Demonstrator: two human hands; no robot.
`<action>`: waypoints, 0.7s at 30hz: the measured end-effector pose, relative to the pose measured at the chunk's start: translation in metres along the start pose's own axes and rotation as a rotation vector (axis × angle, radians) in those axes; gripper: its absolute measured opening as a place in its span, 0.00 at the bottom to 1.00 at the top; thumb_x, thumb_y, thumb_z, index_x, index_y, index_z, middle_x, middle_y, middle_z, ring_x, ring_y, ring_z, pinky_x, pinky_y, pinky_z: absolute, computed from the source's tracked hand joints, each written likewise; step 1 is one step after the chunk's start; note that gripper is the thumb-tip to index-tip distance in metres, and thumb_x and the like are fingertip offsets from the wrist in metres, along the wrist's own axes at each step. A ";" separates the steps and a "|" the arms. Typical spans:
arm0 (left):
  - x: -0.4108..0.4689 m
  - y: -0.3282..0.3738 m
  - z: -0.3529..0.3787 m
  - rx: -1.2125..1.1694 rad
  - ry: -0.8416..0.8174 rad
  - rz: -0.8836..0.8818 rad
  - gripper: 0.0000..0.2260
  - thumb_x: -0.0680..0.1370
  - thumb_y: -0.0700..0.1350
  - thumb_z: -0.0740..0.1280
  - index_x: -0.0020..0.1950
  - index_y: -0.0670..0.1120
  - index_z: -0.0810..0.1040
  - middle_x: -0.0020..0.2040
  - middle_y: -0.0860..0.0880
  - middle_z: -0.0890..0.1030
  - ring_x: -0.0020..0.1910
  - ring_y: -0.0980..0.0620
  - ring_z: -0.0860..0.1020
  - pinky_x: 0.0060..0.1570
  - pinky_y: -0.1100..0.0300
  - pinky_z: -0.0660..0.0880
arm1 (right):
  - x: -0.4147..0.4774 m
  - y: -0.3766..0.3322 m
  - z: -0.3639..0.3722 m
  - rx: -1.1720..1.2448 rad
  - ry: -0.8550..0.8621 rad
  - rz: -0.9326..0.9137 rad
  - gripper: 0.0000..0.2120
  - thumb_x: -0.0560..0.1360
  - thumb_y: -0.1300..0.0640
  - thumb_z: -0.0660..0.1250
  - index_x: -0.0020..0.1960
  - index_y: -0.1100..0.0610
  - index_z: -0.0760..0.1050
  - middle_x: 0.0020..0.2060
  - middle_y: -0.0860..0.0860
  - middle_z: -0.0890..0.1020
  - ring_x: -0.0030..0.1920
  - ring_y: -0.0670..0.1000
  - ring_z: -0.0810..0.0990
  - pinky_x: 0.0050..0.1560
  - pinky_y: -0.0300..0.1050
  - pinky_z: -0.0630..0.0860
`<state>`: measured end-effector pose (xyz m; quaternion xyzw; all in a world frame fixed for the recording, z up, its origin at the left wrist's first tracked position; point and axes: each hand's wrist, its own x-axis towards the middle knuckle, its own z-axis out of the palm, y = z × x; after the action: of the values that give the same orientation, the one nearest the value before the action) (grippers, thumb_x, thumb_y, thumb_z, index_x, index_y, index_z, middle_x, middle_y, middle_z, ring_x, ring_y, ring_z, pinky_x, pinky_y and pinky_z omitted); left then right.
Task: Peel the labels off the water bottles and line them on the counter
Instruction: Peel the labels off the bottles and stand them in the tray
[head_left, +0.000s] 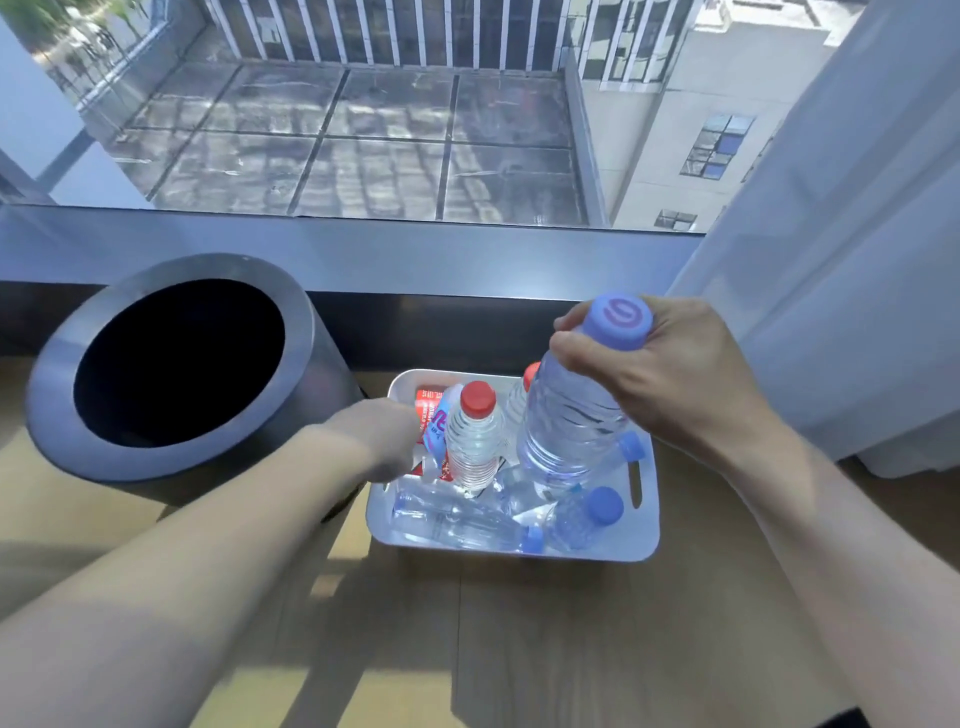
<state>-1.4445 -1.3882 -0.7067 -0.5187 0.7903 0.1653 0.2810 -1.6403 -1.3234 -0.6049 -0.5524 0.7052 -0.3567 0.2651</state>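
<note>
A white plastic basket (644, 551) on the wooden floor holds several clear water bottles. My right hand (670, 374) grips a bare, label-free bottle (571, 426) by its purple cap, holding it upright over the basket. My left hand (384, 441) reaches into the basket's left side, its fingers closed around a blue and red label (434, 421). Beside that hand stands a red-capped bottle (475, 436). Another red cap shows behind the held bottle. Purple-capped bottles (587, 517) lie on the basket's bottom.
A grey round bin (57, 395) with a dark opening stands left of the basket, touching my left forearm's side. Behind runs a grey window sill (363, 254) under a large window. A white curtain (841, 260) hangs at the right.
</note>
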 end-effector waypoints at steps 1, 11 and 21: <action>0.000 0.000 -0.005 0.016 -0.007 -0.007 0.04 0.76 0.42 0.61 0.42 0.45 0.72 0.41 0.46 0.76 0.42 0.47 0.76 0.40 0.57 0.73 | 0.001 0.003 -0.002 -0.023 0.019 0.011 0.09 0.65 0.51 0.70 0.38 0.57 0.81 0.36 0.55 0.84 0.40 0.52 0.80 0.42 0.45 0.75; -0.005 0.085 -0.030 -0.038 -0.043 0.179 0.10 0.77 0.42 0.62 0.55 0.44 0.80 0.47 0.45 0.83 0.42 0.47 0.82 0.43 0.57 0.77 | 0.005 0.035 -0.033 -0.132 0.062 0.131 0.14 0.66 0.52 0.70 0.42 0.64 0.79 0.43 0.64 0.82 0.36 0.53 0.73 0.42 0.49 0.75; 0.055 0.149 0.001 -0.679 -0.070 0.208 0.20 0.74 0.33 0.64 0.67 0.38 0.68 0.61 0.38 0.78 0.52 0.39 0.82 0.51 0.46 0.79 | -0.009 0.051 -0.050 -0.047 0.116 0.220 0.14 0.66 0.54 0.72 0.41 0.66 0.77 0.42 0.65 0.81 0.36 0.57 0.74 0.42 0.51 0.76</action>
<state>-1.5967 -1.3670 -0.7460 -0.4935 0.7288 0.4639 0.1009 -1.7071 -1.2971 -0.6154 -0.4563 0.7839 -0.3401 0.2483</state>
